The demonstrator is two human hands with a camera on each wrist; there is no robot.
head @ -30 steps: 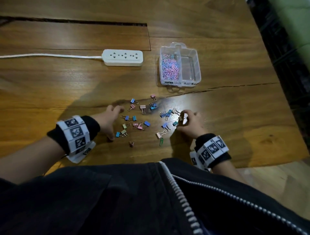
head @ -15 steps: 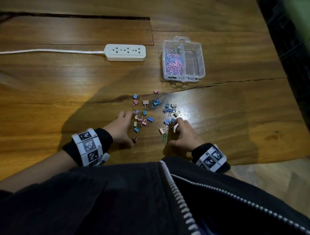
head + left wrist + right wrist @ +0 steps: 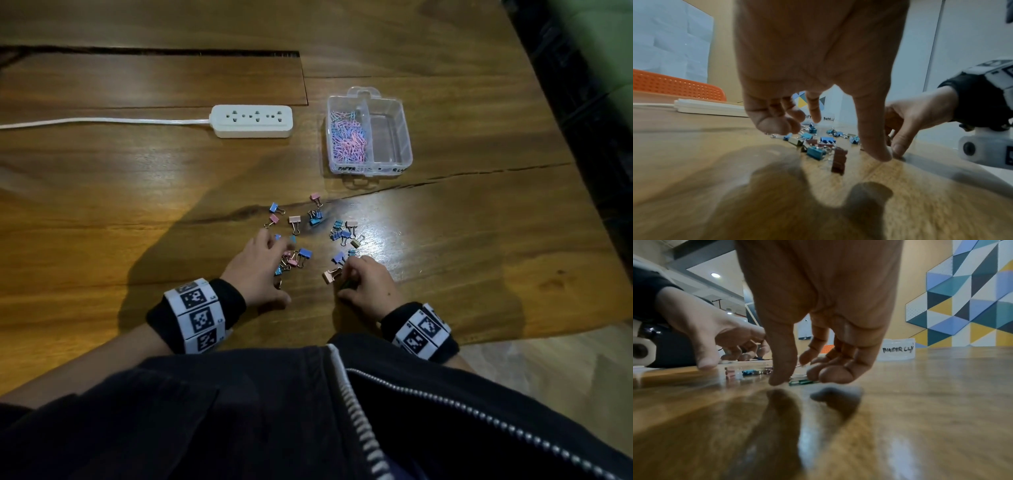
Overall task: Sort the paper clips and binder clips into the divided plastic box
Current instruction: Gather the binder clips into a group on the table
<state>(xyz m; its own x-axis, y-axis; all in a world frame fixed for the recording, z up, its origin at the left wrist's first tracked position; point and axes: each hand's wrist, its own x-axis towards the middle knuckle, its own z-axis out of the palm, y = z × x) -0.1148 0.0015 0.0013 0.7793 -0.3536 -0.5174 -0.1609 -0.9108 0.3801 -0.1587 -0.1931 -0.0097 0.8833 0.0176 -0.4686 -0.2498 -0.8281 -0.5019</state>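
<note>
The clear divided box [image 3: 407,137] stands at the back; its left compartment holds pink and blue paper clips [image 3: 347,137], its right one is bare. Several coloured binder clips [image 3: 310,219] lie scattered in front of it. My left hand [image 3: 270,274] hovers over the left part of the pile [image 3: 815,151] with loosely curled fingers, thumb tip on the wood, holding nothing. My right hand [image 3: 352,279] is low on the table; thumb and curled fingers [image 3: 830,375] pinch the ends of a green paper clip [image 3: 801,382] that lies flat. A peach binder clip [image 3: 329,275] sits just left of it.
A white power strip [image 3: 252,120] with its cord lies back left of the box. A dark crack [image 3: 462,174] runs across the wooden table in front of the box. The table's edge [image 3: 548,329] is close on the right, and my dark zipped jacket [image 3: 308,411] fills the foreground.
My left hand has moved right and forward onto the binder clips. My right hand has drawn back from the binder clips toward my body and come down on the green paper clip.
</note>
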